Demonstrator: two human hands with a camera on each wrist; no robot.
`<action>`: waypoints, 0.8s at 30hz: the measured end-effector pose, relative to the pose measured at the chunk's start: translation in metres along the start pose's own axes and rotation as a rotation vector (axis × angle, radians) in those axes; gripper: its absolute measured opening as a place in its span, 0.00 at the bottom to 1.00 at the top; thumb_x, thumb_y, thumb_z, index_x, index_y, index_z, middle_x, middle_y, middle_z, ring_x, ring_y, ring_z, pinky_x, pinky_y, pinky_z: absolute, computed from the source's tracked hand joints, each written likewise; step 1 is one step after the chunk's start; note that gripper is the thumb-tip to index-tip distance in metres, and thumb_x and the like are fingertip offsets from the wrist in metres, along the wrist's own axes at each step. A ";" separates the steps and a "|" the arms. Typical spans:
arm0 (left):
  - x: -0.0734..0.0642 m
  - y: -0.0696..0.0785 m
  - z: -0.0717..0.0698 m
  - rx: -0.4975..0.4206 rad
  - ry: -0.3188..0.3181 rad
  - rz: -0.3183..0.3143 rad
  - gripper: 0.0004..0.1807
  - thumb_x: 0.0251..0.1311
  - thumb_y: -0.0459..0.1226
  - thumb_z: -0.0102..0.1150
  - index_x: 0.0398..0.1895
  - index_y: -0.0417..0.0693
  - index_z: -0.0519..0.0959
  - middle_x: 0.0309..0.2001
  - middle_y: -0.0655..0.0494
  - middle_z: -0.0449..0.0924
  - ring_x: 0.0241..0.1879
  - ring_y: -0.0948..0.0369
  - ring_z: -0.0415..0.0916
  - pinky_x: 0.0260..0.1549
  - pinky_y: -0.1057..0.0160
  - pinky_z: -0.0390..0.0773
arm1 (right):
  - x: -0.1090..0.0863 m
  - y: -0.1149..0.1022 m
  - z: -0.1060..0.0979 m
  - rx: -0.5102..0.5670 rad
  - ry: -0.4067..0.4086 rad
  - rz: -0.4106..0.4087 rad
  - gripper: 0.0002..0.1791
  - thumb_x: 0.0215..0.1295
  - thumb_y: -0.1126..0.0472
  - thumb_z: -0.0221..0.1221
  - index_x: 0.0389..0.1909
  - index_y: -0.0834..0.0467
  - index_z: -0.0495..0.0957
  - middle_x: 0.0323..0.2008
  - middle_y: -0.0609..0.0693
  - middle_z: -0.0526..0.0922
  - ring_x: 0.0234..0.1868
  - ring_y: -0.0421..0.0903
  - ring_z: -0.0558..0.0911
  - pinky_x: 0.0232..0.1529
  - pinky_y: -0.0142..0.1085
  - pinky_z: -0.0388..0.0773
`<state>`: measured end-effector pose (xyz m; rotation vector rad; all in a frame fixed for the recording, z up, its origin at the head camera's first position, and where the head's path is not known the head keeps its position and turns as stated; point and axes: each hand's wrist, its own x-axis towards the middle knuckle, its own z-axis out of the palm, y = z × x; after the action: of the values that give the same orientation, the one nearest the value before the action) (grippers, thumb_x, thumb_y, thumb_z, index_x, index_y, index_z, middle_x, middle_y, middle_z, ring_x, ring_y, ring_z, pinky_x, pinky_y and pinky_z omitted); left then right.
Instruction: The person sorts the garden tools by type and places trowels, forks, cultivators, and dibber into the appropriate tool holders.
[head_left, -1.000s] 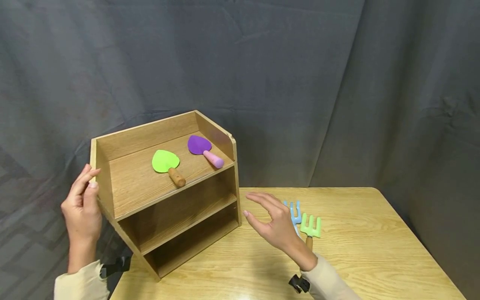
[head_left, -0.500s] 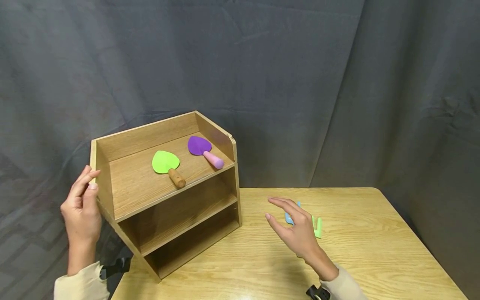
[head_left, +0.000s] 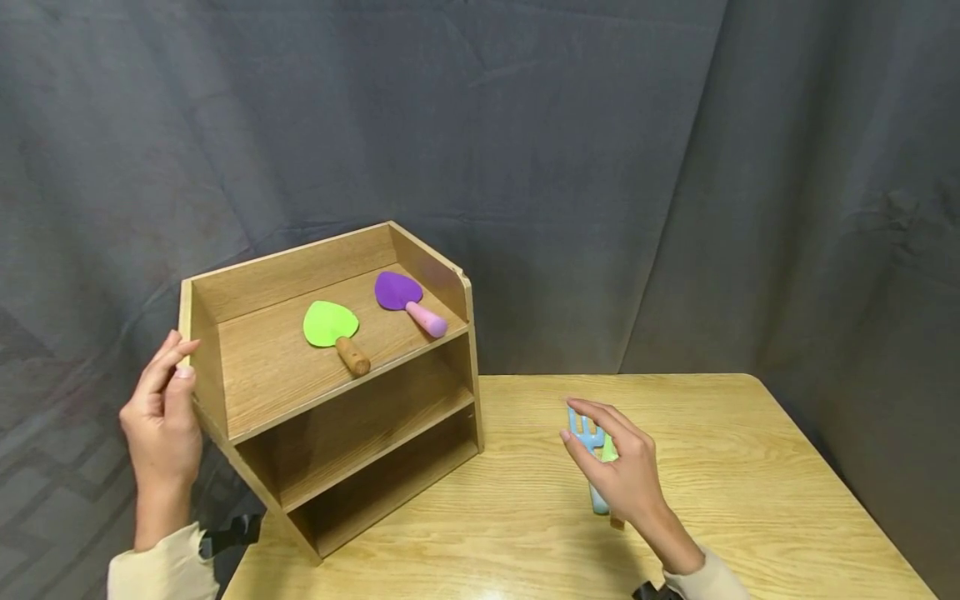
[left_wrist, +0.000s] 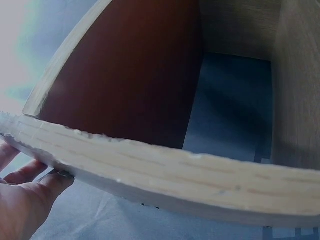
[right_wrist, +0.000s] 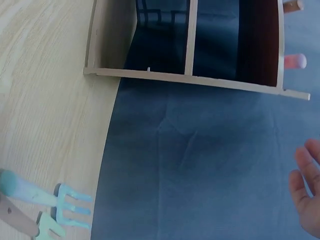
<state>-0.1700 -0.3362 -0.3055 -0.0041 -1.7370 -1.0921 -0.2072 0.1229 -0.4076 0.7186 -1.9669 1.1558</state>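
Observation:
A small wooden shelf unit (head_left: 285, 492) stands at the left of the table. My left hand (head_left: 161, 417) holds its left side panel (left_wrist: 165, 172), fingertips at the panel's edge. To the right, my right hand (head_left: 618, 462) hovers with thumb and fingers apart and nothing between them. Behind and below it in the head view lie a blue hand fork (head_left: 587, 439) and a green hand fork (head_left: 609, 448), the green one largely hidden. The right wrist view shows the blue fork (right_wrist: 72, 205) beside the green fork (right_wrist: 47, 227) on the table.
A green trowel (head_left: 331, 323) with a wooden handle and a purple trowel (head_left: 398, 291) with a pink handle lie on the shelf unit's top. Two tiers are below them. A dark grey curtain (head_left: 562, 183) hangs behind the table (head_left: 750, 483).
My right hand has moved right and slightly down, from beside the shelf unit to over the forks. My left hand stays on the side panel.

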 end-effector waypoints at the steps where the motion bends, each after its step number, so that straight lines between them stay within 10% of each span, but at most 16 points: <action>1: 0.000 0.000 0.000 0.000 0.001 0.001 0.18 0.66 0.32 0.46 0.53 0.33 0.80 0.61 0.48 0.74 0.62 0.60 0.69 0.62 0.66 0.62 | -0.001 0.001 -0.001 -0.002 0.002 0.005 0.24 0.49 0.71 0.68 0.51 0.60 0.82 0.47 0.51 0.84 0.46 0.47 0.82 0.47 0.27 0.73; 24: 0.000 -0.003 0.000 -0.008 0.008 0.009 0.18 0.66 0.31 0.46 0.52 0.32 0.79 0.61 0.47 0.75 0.62 0.60 0.69 0.61 0.67 0.62 | -0.012 0.016 -0.023 -0.050 0.105 0.024 0.26 0.39 0.77 0.70 0.46 0.68 0.82 0.42 0.60 0.84 0.47 0.36 0.80 0.47 0.25 0.71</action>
<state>-0.1716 -0.3384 -0.3072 -0.0128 -1.7239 -1.0910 -0.2055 0.1513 -0.4177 0.5982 -1.9147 1.1311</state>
